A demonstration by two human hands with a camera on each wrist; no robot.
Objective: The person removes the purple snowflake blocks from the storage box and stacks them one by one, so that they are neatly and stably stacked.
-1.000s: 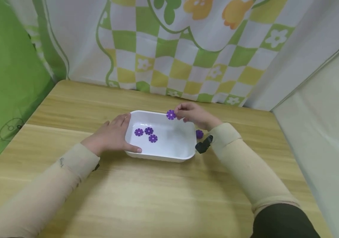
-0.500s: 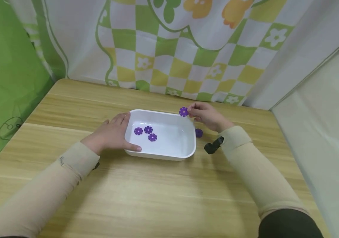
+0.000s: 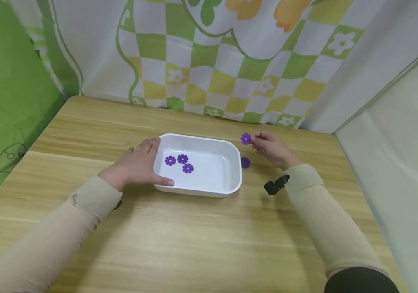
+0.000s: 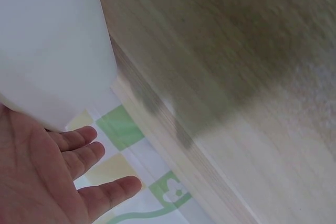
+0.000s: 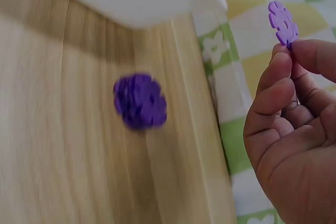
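A white plastic tray (image 3: 216, 169) sits on the table with three purple notched snowflake building discs (image 3: 188, 168) lying flat in its left half. My left hand (image 3: 135, 162) holds the tray's left end, its thumb over the near rim and its fingers toward the far corner. Several of its fingers (image 4: 110, 195) stretch past the tray in the left wrist view. Beyond the tray's right end, my right hand (image 3: 272, 150) pinches another purple disc (image 5: 284, 23) upright between thumb and index finger. Below it, a stack of purple discs (image 5: 140, 102) stands on the table beside the tray.
The wooden table (image 3: 194, 236) extends to a checked green, yellow and white curtain (image 3: 227, 73) at the back. A green cloth (image 3: 7, 101) hangs at the left and a pale panel (image 3: 403, 162) stands at the right. A black wrist camera (image 3: 276, 185) juts from my right cuff.
My right hand has moved right with the pinched disc, from over the tray's far rim to past its right end. The left hand keeps its hold, and the discs in the tray lie unchanged.
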